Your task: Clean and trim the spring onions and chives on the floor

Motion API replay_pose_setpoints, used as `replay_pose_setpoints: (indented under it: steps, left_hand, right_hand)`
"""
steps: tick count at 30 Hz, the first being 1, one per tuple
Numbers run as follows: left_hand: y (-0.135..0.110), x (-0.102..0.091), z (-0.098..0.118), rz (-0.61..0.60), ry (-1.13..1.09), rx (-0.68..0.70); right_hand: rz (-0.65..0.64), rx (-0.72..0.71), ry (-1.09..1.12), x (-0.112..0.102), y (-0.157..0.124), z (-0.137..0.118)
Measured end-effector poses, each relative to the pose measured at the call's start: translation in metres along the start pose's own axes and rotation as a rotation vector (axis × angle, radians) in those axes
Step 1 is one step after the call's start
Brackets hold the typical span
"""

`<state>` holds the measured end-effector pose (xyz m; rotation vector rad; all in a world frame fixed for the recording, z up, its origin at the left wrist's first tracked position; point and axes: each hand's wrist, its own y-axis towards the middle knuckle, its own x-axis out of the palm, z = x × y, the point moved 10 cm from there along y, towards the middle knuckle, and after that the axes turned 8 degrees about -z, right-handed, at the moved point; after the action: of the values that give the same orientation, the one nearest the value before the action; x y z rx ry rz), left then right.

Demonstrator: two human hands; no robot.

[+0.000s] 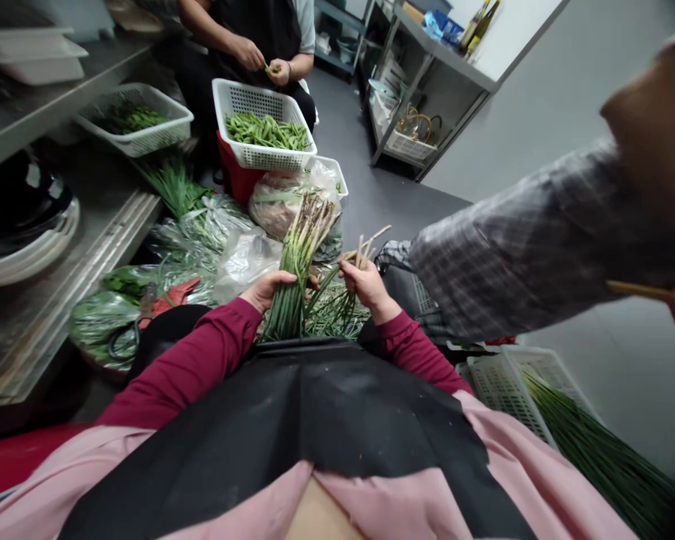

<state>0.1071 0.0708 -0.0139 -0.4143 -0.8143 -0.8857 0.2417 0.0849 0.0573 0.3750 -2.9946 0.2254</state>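
Note:
My left hand [275, 287] is wrapped round a thick bunch of long green stalks [299, 259], whose pale, brownish ends point up and away from me. They look like garlic scapes, though the exact kind is unclear. A few loose stalks [362, 255] of the same sort are pinched in my right hand [367, 283], just right of the bunch, with their pale ends sticking out above the fingers. Below both hands, more thin green stalks [334, 311] lie in a tangle over my lap, partly hidden by the black apron [315, 405].
Ahead, a co-worker's hands [264, 64] work above a white basket [241, 157] of green pods. Bagged greens [104, 315] lie left, beside a metal shelf [90, 292]. A person's checked trouser leg [500, 247] crosses close on my right, near a basket [540, 360] of long green stalks.

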Motion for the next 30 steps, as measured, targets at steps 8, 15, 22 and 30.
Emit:
replay_pose_setpoints:
  steps: [8, 15, 22, 30]
  left_hand:
    - [0.003, -0.002, -0.001, 0.098, 0.029, 0.036]
    - [-0.004, -0.001, 0.001, 0.226, 0.106, 0.034]
    - [-0.005, -0.005, -0.004, 0.221, 0.096, -0.018]
    - [-0.002, -0.012, -0.011, 0.266, 0.076, -0.009]
  right_hand:
    - [-0.293, 0.065, -0.071, 0.024, -0.007, 0.013]
    - [-0.248, 0.141, -0.213, 0.02, -0.002, 0.024]
    - [0.156, 0.081, -0.144, -0.037, 0.003, 0.007]
    - [-0.029, 0.212, 0.096, 0.0, 0.0, 0.032]
